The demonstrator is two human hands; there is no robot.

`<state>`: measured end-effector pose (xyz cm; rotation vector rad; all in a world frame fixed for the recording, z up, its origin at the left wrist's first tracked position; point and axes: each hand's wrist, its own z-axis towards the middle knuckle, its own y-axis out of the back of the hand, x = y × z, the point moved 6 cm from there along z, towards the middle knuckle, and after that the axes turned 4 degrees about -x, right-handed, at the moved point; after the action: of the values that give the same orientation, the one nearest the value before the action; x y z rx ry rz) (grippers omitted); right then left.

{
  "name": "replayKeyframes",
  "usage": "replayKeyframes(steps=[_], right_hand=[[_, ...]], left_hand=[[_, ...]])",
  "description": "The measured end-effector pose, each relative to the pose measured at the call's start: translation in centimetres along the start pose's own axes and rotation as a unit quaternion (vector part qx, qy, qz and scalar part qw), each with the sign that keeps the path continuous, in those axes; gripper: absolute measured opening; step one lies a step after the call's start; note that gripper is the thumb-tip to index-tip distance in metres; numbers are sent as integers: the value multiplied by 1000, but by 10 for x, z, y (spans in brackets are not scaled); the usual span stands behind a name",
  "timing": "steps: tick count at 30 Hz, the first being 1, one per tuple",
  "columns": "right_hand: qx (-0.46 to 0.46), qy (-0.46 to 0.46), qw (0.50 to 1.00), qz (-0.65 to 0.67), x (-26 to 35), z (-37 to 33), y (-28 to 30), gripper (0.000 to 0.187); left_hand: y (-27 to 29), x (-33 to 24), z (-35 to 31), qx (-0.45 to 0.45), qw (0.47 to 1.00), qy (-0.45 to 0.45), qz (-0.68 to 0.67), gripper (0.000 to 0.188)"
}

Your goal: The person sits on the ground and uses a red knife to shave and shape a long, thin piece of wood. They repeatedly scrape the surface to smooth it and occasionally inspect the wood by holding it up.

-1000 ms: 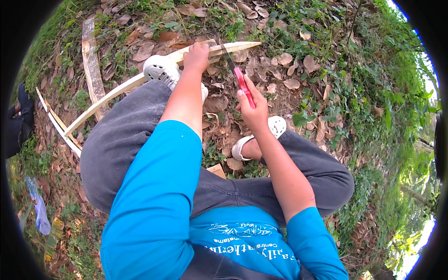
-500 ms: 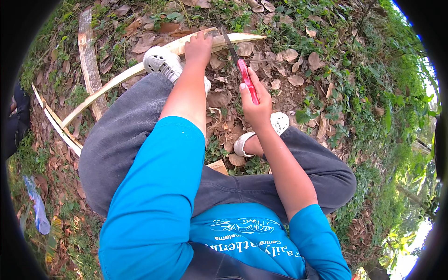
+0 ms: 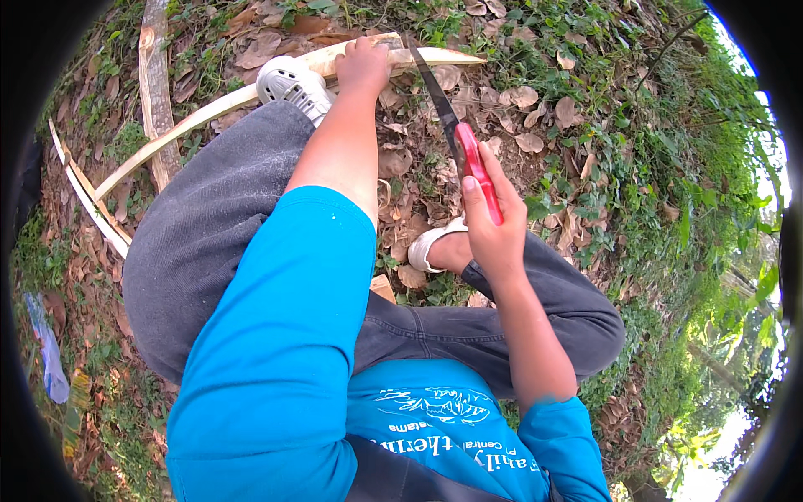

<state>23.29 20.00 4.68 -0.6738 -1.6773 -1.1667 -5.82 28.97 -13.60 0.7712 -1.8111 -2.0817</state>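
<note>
My left hand [image 3: 365, 65] is closed over a long pale wooden strip [image 3: 209, 111], near its far end. Under that grip, a second pointed piece of wood [image 3: 452, 57] reaches out to the right. In my right hand [image 3: 499, 230] is a handsaw [image 3: 471, 151] with a red handle and a dark narrow blade. The blade slants up and left, its tip lying at the wood just right of my left hand. My left foot, in a white clog [image 3: 288, 82], presses against the strip. Whether the teeth touch the wood is hard to see.
A rough plank [image 3: 156, 92] lies on the leafy ground at the upper left, with split strips [image 3: 88, 201] below it. A small wood block [image 3: 382, 288] sits between my legs. At far left is a bluish plastic bag [image 3: 50, 360]. Green plants [image 3: 694, 159] grow along the right.
My right hand has drawn the saw back toward me and to the right, showing more of the blade. My left hand keeps its hold on the wood.
</note>
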Motion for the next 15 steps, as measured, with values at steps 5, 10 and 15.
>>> replayKeyframes(steps=[5, 10, 15], right_hand=[[-12, 35, 999, -5, 22, 29, -5, 43], [-62, 30, 997, 40, -29, 124, -61, 42], [-64, 100, 993, 28, -53, 102, -91, 48]], left_hand=[[-1, 3, 2, 3, 999, 44, -8, 40], [-7, -14, 3, -5, 999, 26, -29, 34], [-8, 4, 0, -2, 1000, 10, 12, 35]])
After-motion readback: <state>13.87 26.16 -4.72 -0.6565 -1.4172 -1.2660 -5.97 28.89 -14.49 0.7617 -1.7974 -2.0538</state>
